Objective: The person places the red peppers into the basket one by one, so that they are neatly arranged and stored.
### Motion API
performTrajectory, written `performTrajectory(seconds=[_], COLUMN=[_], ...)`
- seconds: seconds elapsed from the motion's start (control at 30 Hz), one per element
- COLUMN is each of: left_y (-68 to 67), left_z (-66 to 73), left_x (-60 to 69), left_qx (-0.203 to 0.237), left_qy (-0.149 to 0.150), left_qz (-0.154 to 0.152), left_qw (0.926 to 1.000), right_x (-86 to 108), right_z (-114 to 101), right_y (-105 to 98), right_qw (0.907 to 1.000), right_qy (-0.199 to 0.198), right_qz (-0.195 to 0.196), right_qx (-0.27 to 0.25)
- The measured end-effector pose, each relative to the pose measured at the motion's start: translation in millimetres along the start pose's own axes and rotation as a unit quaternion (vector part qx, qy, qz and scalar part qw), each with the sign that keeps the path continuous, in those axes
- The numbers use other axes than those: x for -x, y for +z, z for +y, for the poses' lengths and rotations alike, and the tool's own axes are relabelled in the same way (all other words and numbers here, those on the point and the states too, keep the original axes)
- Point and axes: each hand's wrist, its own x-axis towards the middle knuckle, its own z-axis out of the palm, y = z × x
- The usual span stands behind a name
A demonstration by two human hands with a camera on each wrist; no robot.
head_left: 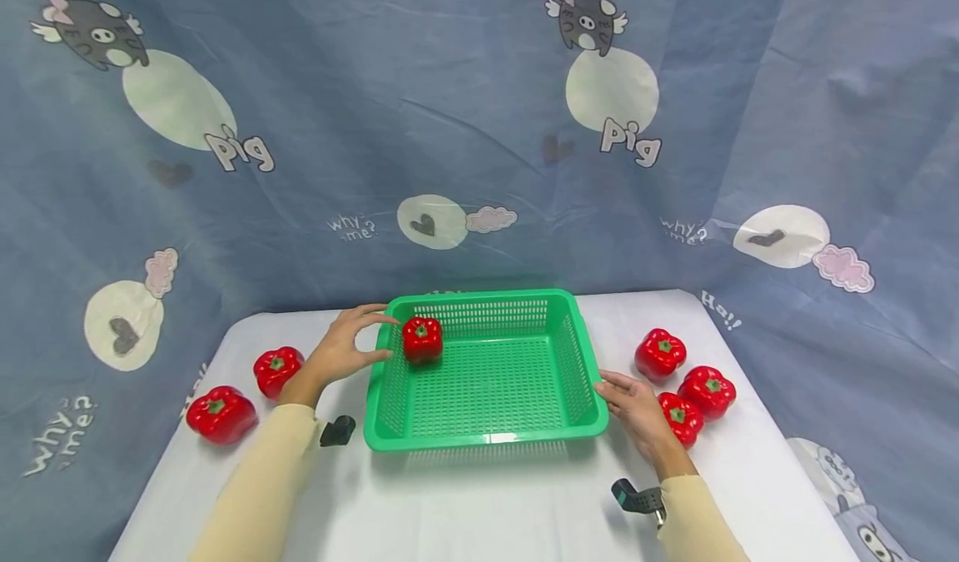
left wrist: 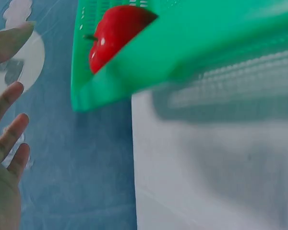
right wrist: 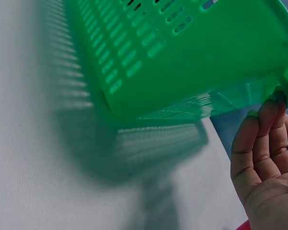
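Head view shows the left arm reaching up and inward, its left hand [head_left: 348, 345] poised at the left rim of the green basket [head_left: 487, 440], thumb and fingers spread wide with a clear gap between. It has hold of nothing; the left wrist view shows those fingers splayed apart too. Just past the fingertips, a red pepper [head_left: 423, 340] sits inside the basket, near its back left corner.

The right arm angles in from the other side, forearm slanting up and inward. Its right hand [head_left: 633, 404] grips the basket's right rim lightly at the fingertips, fingers bent up beneath the edge; how firm the hold is, I cannot tell.

On the white table [head_left: 479, 504], two peppers [head_left: 221, 415] lie left of the basket, one close by the left wrist. Three others [head_left: 708, 391] cluster on the right, the nearest just beside the right hand.
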Motion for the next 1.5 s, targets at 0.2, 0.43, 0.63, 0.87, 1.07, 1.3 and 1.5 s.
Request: performTrajectory(seconds=[0.2, 0.43, 0.63, 0.87, 1.07, 1.3, 1.5], left_y=[-11.6, -24.7, -36.8, -49.4, -56.7, -57.4, -55.2], left_z=[-8.7, -21.3, -34.3, -51.5, -70.5, -90.8, -103.2], left_x=[14.0, 36.0, 52.1, 73.7, 95.1, 115.9, 130.1], left_qx=[-0.011, -0.014, -0.014, 0.003, 0.022, 0.040, 0.037], left_qy=[-0.028, -0.066, -0.074, -0.119, -0.200, -0.255, -0.304], left_qz=[0.027, 0.038, 0.052, 0.073, 0.085, 0.111, 0.138], left_qw=[0.9992, 0.9970, 0.9958, 0.9903, 0.9759, 0.9598, 0.9419], right_x=[1.1, 1.4, 1.4, 1.6, 0.7, 1.5, 1.2], right_z=[0, 0, 0, 1, 0, -1, -1], right_y=[-2, 1, 3, 2, 2, 1, 1], right_qw=[0.9999, 0.9998, 0.9996, 0.9999, 0.9998, 0.9999, 0.9998], right_qy=[0.006, 0.004, 0.006, 0.002, 0.002, 0.006, 0.015], right_qz=[0.010, 0.007, 0.004, 0.003, 0.005, 0.006, 0.009], right_qx=[-0.009, -0.018, -0.027, -0.017, -0.018, -0.011, -0.012])
